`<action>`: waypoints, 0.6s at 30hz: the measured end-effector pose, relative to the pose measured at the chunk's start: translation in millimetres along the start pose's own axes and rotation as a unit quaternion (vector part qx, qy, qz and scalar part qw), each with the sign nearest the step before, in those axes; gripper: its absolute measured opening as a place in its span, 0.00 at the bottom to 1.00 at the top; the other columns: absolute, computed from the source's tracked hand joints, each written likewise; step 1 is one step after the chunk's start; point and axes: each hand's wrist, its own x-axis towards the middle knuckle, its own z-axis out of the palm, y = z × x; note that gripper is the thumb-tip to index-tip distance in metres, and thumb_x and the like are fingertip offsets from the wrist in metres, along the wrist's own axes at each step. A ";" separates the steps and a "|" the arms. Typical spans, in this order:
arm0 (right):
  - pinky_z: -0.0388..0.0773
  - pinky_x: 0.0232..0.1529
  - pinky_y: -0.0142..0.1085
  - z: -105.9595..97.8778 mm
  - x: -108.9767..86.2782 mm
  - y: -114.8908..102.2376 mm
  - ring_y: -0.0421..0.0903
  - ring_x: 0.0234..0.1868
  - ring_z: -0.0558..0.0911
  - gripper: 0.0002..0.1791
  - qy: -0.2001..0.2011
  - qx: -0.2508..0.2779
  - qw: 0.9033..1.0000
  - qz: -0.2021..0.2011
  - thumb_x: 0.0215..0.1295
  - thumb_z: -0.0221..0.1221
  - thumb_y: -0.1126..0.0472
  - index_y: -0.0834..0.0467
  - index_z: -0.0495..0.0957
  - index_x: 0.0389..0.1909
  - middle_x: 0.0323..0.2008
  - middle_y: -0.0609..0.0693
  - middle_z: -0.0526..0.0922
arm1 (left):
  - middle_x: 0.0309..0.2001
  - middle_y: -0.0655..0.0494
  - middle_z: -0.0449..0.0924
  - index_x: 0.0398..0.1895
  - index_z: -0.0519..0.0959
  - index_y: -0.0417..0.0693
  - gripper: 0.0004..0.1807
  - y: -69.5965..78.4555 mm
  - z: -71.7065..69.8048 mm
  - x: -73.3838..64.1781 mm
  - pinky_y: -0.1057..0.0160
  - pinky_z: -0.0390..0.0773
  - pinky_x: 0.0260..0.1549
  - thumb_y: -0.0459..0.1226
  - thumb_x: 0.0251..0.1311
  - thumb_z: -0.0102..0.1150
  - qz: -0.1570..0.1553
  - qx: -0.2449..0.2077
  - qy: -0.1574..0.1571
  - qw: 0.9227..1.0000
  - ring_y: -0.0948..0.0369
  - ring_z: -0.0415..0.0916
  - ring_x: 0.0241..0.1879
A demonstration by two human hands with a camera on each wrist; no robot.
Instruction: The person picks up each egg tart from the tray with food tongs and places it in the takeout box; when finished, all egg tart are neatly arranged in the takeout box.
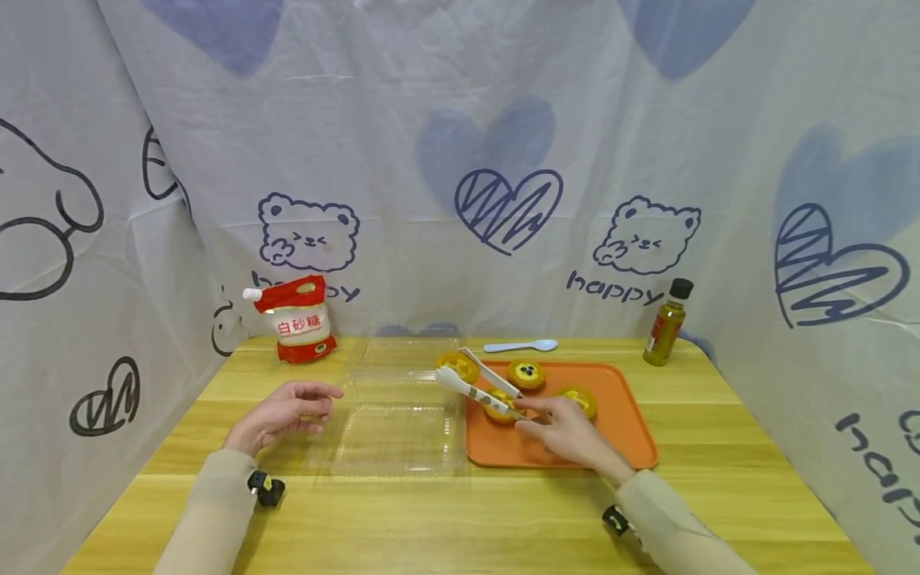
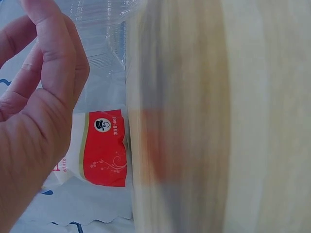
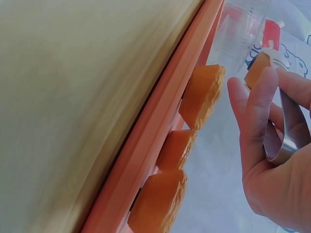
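My right hand (image 1: 564,431) grips metal tongs (image 1: 489,403) with pale tips. Between the tips sits an egg tart (image 1: 454,366), lifted above the tray's left edge, near the clear plastic box (image 1: 395,471). On the orange tray (image 1: 618,431) stand a tart with dark berries (image 1: 527,372), a tart (image 1: 496,411) partly behind the tongs and a tart (image 1: 578,399) beyond my hand. The right wrist view shows the bent metal end of the tongs (image 3: 290,145) inside my hand. My left hand (image 1: 291,411), fingers loosely bent and holding nothing, hovers left of the box.
A red and white sugar bag (image 1: 302,323) stands at the back left. Behind the tray lies a light blue spoon (image 1: 521,346). An oil bottle (image 1: 667,327) with a black cap stands at the back right. Printed cloth (image 1: 402,279) hangs around the wooden table (image 1: 431,527).
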 end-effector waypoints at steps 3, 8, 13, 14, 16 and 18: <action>0.74 0.23 0.32 0.8 0.2 -1.9 0.42 0.31 0.81 0.22 0.000 0.010 1.000 -0.003 0.65 0.64 0.58 0.56 0.79 0.59 0.56 0.55 0.82 | 0.38 0.53 0.79 0.62 0.70 0.30 0.23 -0.4 -0.4 0.4 0.62 0.84 0.38 0.35 0.69 0.56 0.000 0.000 0.000 1.000 0.61 0.76 0.35; 0.73 0.15 0.34 1.4 0.2 -3.8 0.42 0.13 0.74 0.22 -0.010 0.012 1.000 -0.004 0.65 0.64 0.56 0.55 0.79 0.59 0.49 0.56 0.85 | 0.37 0.53 0.79 0.62 0.69 0.29 0.23 -1.0 -0.7 1.0 0.62 0.85 0.38 0.35 0.68 0.56 0.001 0.000 0.000 1.000 0.61 0.76 0.35; 0.70 0.14 0.33 2.0 1.2 -5.0 0.38 0.10 0.66 0.21 -0.010 0.002 1.000 -0.015 0.65 0.64 0.54 0.52 0.80 0.58 0.44 0.52 0.86 | 0.38 0.53 0.79 0.62 0.70 0.30 0.23 -1.4 -0.7 1.4 0.61 0.85 0.38 0.35 0.68 0.56 0.001 -0.003 0.001 1.000 0.61 0.76 0.35; 0.70 0.13 0.33 2.2 1.6 -5.2 0.38 0.10 0.66 0.21 -0.010 0.002 1.000 -0.017 0.65 0.64 0.54 0.51 0.80 0.58 0.43 0.51 0.86 | 0.38 0.53 0.79 0.62 0.70 0.30 0.23 -1.5 -0.8 1.5 0.62 0.85 0.38 0.35 0.68 0.56 0.000 -0.004 0.001 1.000 0.61 0.76 0.35; 0.69 0.13 0.32 2.6 2.7 -5.9 0.38 0.09 0.65 0.20 -0.009 0.002 1.000 -0.016 0.65 0.64 0.54 0.50 0.80 0.58 0.43 0.51 0.85 | 0.38 0.53 0.79 0.62 0.70 0.30 0.23 -1.5 -0.9 1.6 0.62 0.85 0.38 0.35 0.68 0.56 -0.001 -0.006 0.002 1.000 0.61 0.76 0.35; 0.68 0.14 0.32 3.0 3.7 -6.9 0.37 0.10 0.64 0.21 -0.010 0.004 1.000 -0.015 0.64 0.64 0.54 0.51 0.80 0.58 0.45 0.51 0.85 | 0.39 0.52 0.79 0.62 0.70 0.31 0.23 -1.4 -1.0 1.4 0.62 0.85 0.38 0.35 0.68 0.56 -0.002 -0.007 0.002 1.000 0.61 0.76 0.35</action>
